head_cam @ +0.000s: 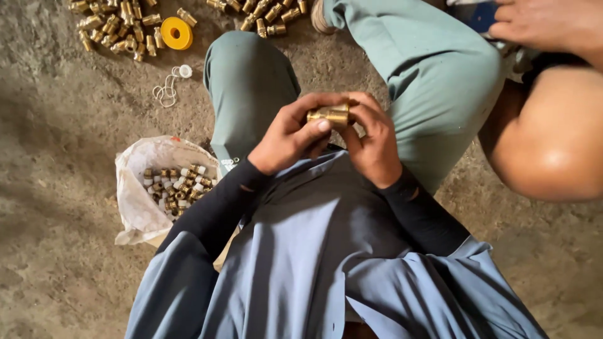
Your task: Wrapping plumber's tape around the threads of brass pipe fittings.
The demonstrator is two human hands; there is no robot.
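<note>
Brass fitting (328,115) held at chest level above the lap, between both hands, over the gap between the raised knees. Long axis roughly horizontal, running left to right across the view; which end leads cannot be told, ends covered by fingers. Left hand (290,135) closed around the left end, thumb laid along the front. Right hand (372,143) closed around the right end, fingers curled over the top. Both hands touching each other at the fitting.

White bag (139,188) of small brass parts open on the concrete floor (56,125), just beside the left forearm. Loose brass fittings (116,28) heaped at the far edge, a yellow tape roll (176,32) touching the heap, white tape scrap (168,88) near it. Second heap (264,11) beyond the knees. Another person's hand (546,24) and bare knee (546,144) close on the right; bare floor open on the left.
</note>
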